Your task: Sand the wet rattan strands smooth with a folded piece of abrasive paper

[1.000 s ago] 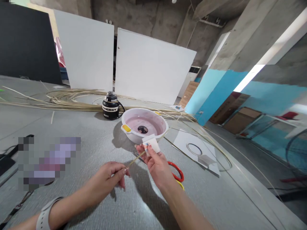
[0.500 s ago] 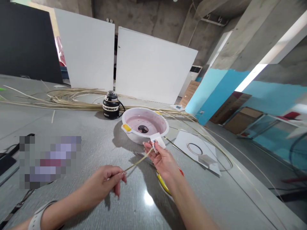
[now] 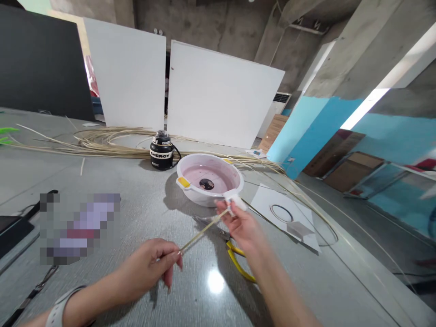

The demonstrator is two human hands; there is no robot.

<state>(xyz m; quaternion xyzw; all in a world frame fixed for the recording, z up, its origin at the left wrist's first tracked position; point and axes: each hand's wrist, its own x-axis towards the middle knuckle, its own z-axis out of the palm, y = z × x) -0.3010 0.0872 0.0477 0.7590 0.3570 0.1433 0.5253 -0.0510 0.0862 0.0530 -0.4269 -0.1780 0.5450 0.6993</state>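
Rattan strip (image 3: 204,230) is hanging over the bench's (image 3: 136,213) middle, left hand (image 3: 150,263) pinching its near end, right hand (image 3: 243,225) gripping its far end plus a white piece (image 3: 235,201). Yellow-handled pliers (image 3: 238,263) are lying underneath, white basin (image 3: 190,194) just behind.

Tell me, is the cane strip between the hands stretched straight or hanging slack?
Stretched straight. The strip runs as one unbent line from the left hand's pinch up to the right hand, with no sag.
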